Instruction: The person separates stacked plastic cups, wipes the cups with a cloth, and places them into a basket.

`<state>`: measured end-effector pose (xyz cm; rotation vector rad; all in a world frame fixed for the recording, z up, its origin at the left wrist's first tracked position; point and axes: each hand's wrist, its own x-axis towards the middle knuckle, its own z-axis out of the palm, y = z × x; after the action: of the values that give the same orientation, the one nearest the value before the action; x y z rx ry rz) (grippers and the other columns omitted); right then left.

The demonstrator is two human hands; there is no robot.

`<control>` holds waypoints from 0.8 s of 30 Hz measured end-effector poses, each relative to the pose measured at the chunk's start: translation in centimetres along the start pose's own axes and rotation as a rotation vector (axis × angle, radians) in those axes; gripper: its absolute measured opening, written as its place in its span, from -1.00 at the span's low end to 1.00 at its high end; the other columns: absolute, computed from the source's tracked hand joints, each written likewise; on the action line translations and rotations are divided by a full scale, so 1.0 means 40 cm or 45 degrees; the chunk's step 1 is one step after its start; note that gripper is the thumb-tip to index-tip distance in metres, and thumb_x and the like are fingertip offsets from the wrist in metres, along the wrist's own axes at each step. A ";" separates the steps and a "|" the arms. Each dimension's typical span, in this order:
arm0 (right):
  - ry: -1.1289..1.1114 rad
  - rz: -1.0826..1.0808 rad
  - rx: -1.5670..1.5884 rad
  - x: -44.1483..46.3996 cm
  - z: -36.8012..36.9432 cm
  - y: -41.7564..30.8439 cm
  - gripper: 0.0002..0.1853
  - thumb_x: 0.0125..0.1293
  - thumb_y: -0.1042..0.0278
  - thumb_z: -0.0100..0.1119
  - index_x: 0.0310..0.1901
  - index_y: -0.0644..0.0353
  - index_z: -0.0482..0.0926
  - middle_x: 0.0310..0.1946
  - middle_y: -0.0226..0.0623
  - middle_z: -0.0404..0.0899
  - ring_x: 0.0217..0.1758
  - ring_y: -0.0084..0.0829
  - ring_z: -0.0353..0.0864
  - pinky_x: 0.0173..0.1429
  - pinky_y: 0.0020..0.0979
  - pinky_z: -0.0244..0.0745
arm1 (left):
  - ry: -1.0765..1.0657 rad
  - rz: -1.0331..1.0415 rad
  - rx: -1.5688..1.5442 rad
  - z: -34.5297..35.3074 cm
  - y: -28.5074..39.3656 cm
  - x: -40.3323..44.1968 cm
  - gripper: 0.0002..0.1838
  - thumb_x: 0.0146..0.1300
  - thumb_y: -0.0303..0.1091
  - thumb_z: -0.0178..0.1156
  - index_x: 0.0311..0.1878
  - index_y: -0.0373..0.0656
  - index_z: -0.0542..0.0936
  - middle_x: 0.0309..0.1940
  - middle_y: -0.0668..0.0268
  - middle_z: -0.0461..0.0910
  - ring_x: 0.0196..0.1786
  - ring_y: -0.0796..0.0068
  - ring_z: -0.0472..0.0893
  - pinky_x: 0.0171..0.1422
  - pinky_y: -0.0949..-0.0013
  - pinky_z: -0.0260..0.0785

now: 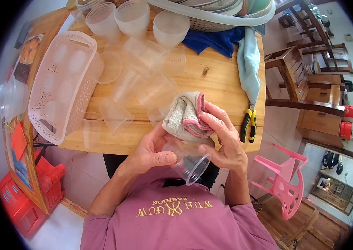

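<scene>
My left hand (148, 151) is closed round a clear plastic cup (185, 162), which lies tilted with its rim toward my chest. My right hand (226, 143) grips a folded grey towel (182, 114) with pink edging, its fingers over the towel and its thumb close to the cup. The towel rests against the far end of the cup, which it partly hides. On the wooden table (214, 87) just beyond, several clear plastic cups (155, 89) lie on their sides, overlapping.
A pale pink basket (87, 93) holding cups stands at left. Stacked containers (132, 18) and a large colander (210, 25) line the back, near a blue cloth (214, 41). Pliers (248, 125) and a light blue cloth (249, 66) lie at right. A pink chair (287, 175) stands on the floor.
</scene>
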<state>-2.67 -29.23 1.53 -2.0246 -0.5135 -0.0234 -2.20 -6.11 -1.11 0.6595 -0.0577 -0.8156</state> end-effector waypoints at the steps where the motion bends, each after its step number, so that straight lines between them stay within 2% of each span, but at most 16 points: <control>1: -0.018 0.013 0.014 0.002 0.001 -0.003 -0.30 0.12 0.35 0.48 0.30 0.31 0.42 0.37 0.16 0.30 0.43 0.06 0.35 0.43 -0.12 0.31 | 0.013 0.023 0.003 0.001 0.000 0.001 -0.02 0.19 -0.21 0.45 0.54 -0.23 0.06 0.36 0.16 0.33 0.31 0.41 0.43 0.18 0.37 0.45; 2: -0.019 0.014 0.017 0.003 0.005 -0.002 -0.30 0.12 0.35 0.48 0.30 0.31 0.42 0.37 0.16 0.30 0.43 0.06 0.35 0.43 -0.12 0.31 | 0.025 0.045 0.007 0.001 0.001 0.001 -0.02 0.19 -0.22 0.45 0.54 -0.23 0.06 0.37 0.17 0.33 0.34 0.40 0.41 0.18 0.38 0.45; 4: 0.060 -0.005 -0.126 0.008 0.018 0.002 -0.21 -0.04 0.38 0.56 0.26 0.33 0.42 0.32 0.18 0.34 0.34 0.13 0.43 0.31 -0.15 0.45 | 0.029 0.041 0.027 -0.005 0.000 0.002 -0.02 0.19 -0.21 0.45 0.54 -0.23 0.06 0.38 0.16 0.32 0.29 0.42 0.45 0.17 0.39 0.45; 5: 0.083 0.014 -0.140 0.010 0.024 0.000 -0.25 -0.02 0.49 0.51 0.26 0.34 0.41 0.28 0.17 0.38 0.30 0.10 0.47 0.29 -0.18 0.47 | 0.031 0.038 0.048 -0.010 -0.001 0.001 -0.02 0.18 -0.21 0.45 0.53 -0.22 0.07 0.38 0.15 0.31 0.24 0.45 0.48 0.16 0.41 0.46; 6: 0.081 0.013 -0.136 0.007 0.028 0.005 -0.25 -0.02 0.49 0.51 0.26 0.34 0.41 0.28 0.17 0.38 0.30 0.10 0.47 0.29 -0.18 0.47 | 0.035 0.039 0.048 -0.015 -0.005 -0.001 -0.02 0.18 -0.21 0.45 0.53 -0.22 0.07 0.38 0.15 0.31 0.24 0.45 0.48 0.16 0.41 0.46; 8: 0.163 0.025 -0.122 -0.001 0.034 0.021 -0.29 0.01 0.60 0.43 0.26 0.33 0.41 0.23 0.16 0.42 0.24 0.08 0.52 0.25 -0.21 0.49 | 0.043 0.004 0.056 -0.025 -0.011 -0.005 -0.09 0.20 -0.18 0.44 0.50 -0.22 0.14 0.34 0.12 0.38 0.08 0.52 0.57 0.13 0.43 0.48; 9: 0.206 0.010 -0.121 -0.003 0.033 0.023 -0.34 0.05 0.69 0.35 0.25 0.36 0.40 0.19 0.13 0.46 0.21 -0.02 0.56 0.21 -0.26 0.51 | 0.046 0.003 0.055 -0.029 -0.009 -0.009 -0.09 0.20 -0.18 0.44 0.50 -0.22 0.14 0.34 0.12 0.38 0.08 0.52 0.57 0.13 0.43 0.48; 11: 0.290 0.073 -0.061 -0.017 0.023 0.027 -0.35 0.08 0.70 0.33 0.27 0.37 0.38 0.19 0.09 0.47 0.22 -0.10 0.55 0.22 -0.28 0.50 | 0.031 0.000 0.097 -0.037 -0.003 -0.017 -0.19 0.23 -0.13 0.41 0.43 -0.23 0.26 0.24 0.10 0.48 -0.08 0.58 0.61 0.06 0.45 0.51; 13: 0.520 0.183 0.056 -0.024 0.022 0.013 -0.35 0.16 0.72 0.25 0.33 0.40 0.32 0.17 -0.04 0.51 0.23 -0.32 0.53 0.26 -0.34 0.47 | 0.098 0.058 0.094 -0.036 -0.001 -0.031 -0.24 0.24 -0.11 0.40 0.39 -0.24 0.32 0.20 0.10 0.52 -0.06 0.55 0.62 0.04 0.43 0.53; 14: 0.570 0.236 0.140 -0.026 0.011 0.007 -0.30 0.15 0.75 0.19 0.38 0.37 0.26 0.14 -0.08 0.52 0.20 -0.35 0.55 0.30 -0.36 0.43 | 0.162 0.116 0.093 -0.035 0.000 -0.037 -0.29 0.26 -0.08 0.39 0.35 -0.25 0.37 0.16 0.10 0.56 -0.03 0.52 0.63 0.02 0.42 0.55; 17: 0.636 0.274 0.270 -0.050 -0.043 -0.006 -0.37 0.09 0.74 0.14 0.29 0.40 0.37 0.08 -0.05 0.57 0.14 -0.33 0.59 0.27 -0.35 0.44 | 0.260 0.260 0.159 -0.040 0.010 -0.045 -0.35 0.27 -0.07 0.37 0.29 -0.26 0.42 0.16 0.11 0.56 0.07 0.46 0.63 0.03 0.39 0.57; 19: 0.383 0.120 0.599 -0.062 -0.075 -0.005 -0.45 0.02 0.68 0.13 0.15 0.41 0.51 0.02 -0.02 0.61 0.10 -0.29 0.61 0.22 -0.35 0.46 | 0.358 0.290 0.205 -0.033 0.012 -0.047 -0.31 0.24 0.00 0.38 0.27 -0.27 0.42 0.15 0.06 0.57 0.01 0.41 0.65 0.00 0.38 0.59; 20: 0.301 0.145 0.631 -0.062 -0.079 -0.016 -0.54 -0.03 0.62 0.14 0.00 0.42 0.60 -0.03 0.01 0.62 0.06 -0.24 0.63 0.16 -0.35 0.47 | 0.452 0.319 0.252 -0.030 0.011 -0.047 -0.27 0.22 0.07 0.38 0.25 -0.27 0.42 0.15 0.02 0.57 -0.04 0.37 0.68 -0.03 0.36 0.60; 21: 0.158 0.162 0.584 -0.051 -0.087 -0.029 -0.55 -0.03 0.61 0.16 0.00 0.43 0.60 -0.04 0.02 0.62 0.04 -0.21 0.63 0.13 -0.34 0.48 | 0.453 0.317 0.251 -0.029 0.009 -0.048 -0.27 0.22 0.07 0.38 0.25 -0.27 0.42 0.15 0.02 0.57 -0.04 0.37 0.68 -0.03 0.36 0.60; 23: -0.094 0.136 0.460 -0.038 -0.092 -0.021 -0.56 -0.03 0.61 0.22 -0.01 0.42 0.61 -0.05 0.02 0.62 -0.02 -0.19 0.65 0.03 -0.33 0.51 | 0.405 0.323 0.175 -0.026 0.005 -0.048 -0.38 0.29 -0.13 0.37 0.28 -0.27 0.40 0.17 0.14 0.55 0.20 0.43 0.56 0.21 0.38 0.48; 24: -0.157 0.175 0.362 -0.030 -0.085 -0.033 -0.55 -0.03 0.64 0.25 0.00 0.38 0.62 -0.07 -0.04 0.61 -0.03 -0.21 0.65 -0.02 -0.35 0.52 | 0.405 0.320 0.174 -0.026 0.001 -0.047 -0.38 0.29 -0.13 0.37 0.28 -0.27 0.40 0.17 0.14 0.55 0.20 0.43 0.56 0.21 0.38 0.48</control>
<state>-3.58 -32.01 4.04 -1.7846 -0.4272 0.2466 -3.17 -4.24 -1.55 0.8851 0.0918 -0.4607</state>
